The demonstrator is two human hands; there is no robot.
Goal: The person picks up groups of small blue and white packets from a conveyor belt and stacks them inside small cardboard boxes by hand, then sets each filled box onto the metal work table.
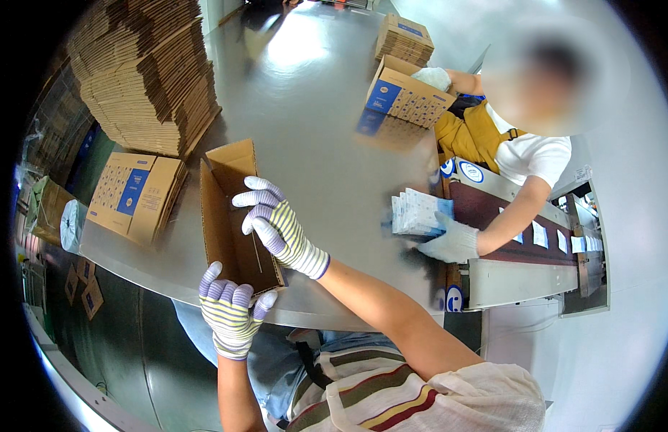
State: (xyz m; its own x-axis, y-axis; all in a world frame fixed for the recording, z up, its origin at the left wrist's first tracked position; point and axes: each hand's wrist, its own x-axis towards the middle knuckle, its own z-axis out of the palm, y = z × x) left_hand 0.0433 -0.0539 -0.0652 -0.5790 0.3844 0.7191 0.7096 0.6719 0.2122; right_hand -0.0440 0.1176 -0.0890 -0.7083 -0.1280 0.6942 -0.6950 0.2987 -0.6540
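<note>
An open, empty-looking brown cardboard box [220,205] stands on the metal table in front of me, its long side running away from me. My left hand [232,317], in a striped purple, white and yellow-green knit glove, is at the box's near end. Its fingers are on the left corner and its thumb is by the right one, gripping that end. Over the box's right wall is my right hand [287,232], gloved alike, with slightly bent fingers spread apart above the opening. Whether its palm touches the wall is hard to tell.
Tall stacks of flattened cartons [143,79] rise at the far left; a smaller carton pile [136,198] sits beside my box. Across the table [305,115], a co-worker holds white-blue packets [419,214] and a printed box [406,97]. A conveyor [485,209] runs at right.
</note>
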